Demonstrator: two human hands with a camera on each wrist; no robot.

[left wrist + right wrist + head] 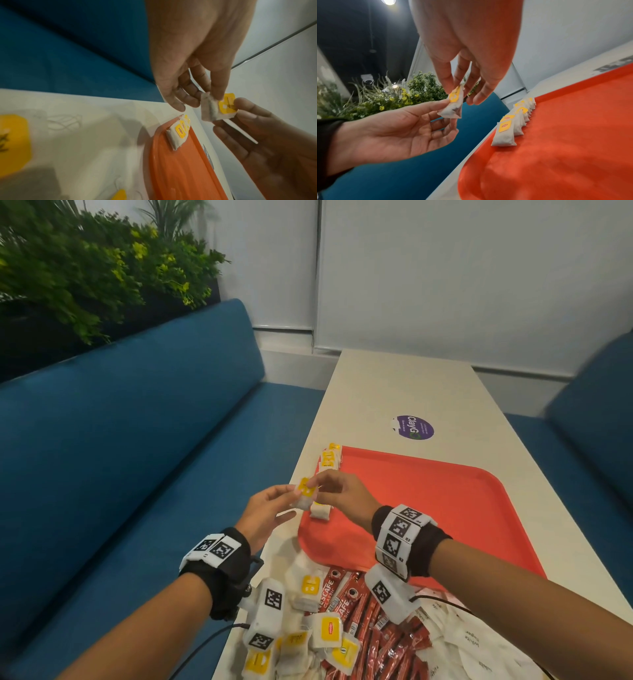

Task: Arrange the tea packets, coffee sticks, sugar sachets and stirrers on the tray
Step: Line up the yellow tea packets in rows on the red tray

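Two blue sofas (pixel 137 440) flank a long white desk (pixel 411 385), with a bank of green plants (pixel 85 268) behind the left one. On the desk's near half lies a red tray (pixel 445 508), its left rim running close along the desk's left edge. Beyond the tray's far edge a round purple sticker (pixel 413 427) sits on the bare desk.

At the desk's near end, spilling past the tray's near edge, are the loose supplies: a heap of tea packets (pixel 308 638) with yellow tags toward the left edge, red coffee sticks (pixel 373 628) in the middle, and white sugar sachets (pixel 479 645) to the right. I cannot make out any stirrers.

Along the tray's left rim a row of tea packets (pixel 513 125) stands in a line, overlapping one behind another toward the far left corner of the tray, yellow tags up.

Both hands meet in the air over the desk's left edge, just above the near end of that row. The left hand (pixel 263 515) is palm up, its thumb and forefinger pinching one tea packet (pixel 306 494) by its lower part while the other fingers (pixel 443 129) lie loosely spread. The right hand (pixel 342 494) comes down from above, its fingertips (pixel 219 94) pinching the same packet at the top by the yellow tag (pixel 226 104). The packet is held clear of the tray and desk.
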